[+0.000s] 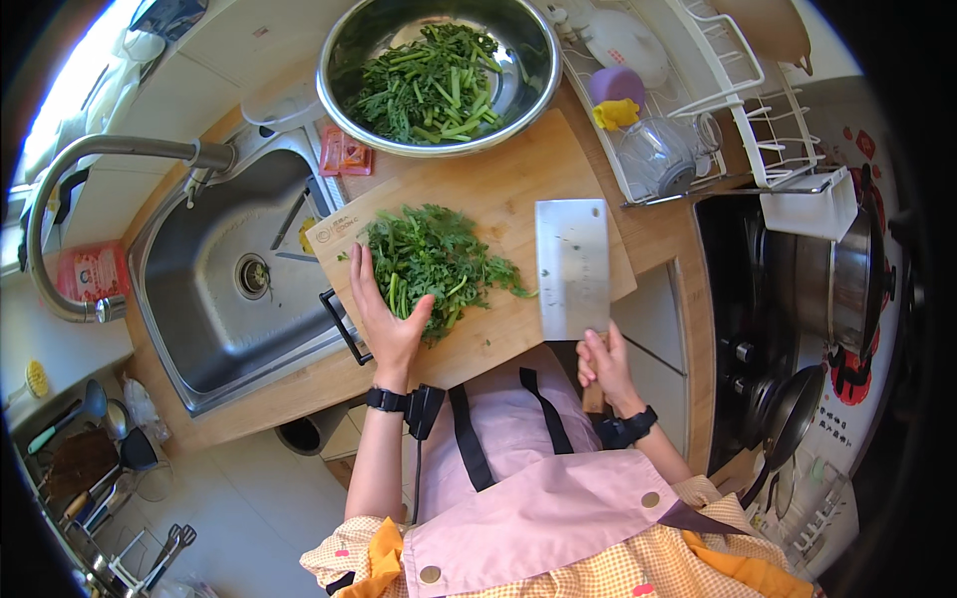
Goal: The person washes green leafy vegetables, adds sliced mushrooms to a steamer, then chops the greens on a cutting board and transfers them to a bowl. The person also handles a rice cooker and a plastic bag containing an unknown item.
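Observation:
A heap of cut leafy greens lies on the wooden cutting board. At the heap's left edge my left hand rests with its fingers spread and thumb apart, touching or almost touching the stems. My right hand grips the wooden handle of a cleaver. The wide blade lies flat-side up over the board's right part, apart from most of the heap, with green bits stuck to it. Behind the board, a steel bowl holds more chopped greens.
On the left is a steel sink with a curved faucet. A red packet lies beside the bowl. To the right stand a white dish rack, a glass jar, and a cooktop with a steel pot and a frying pan.

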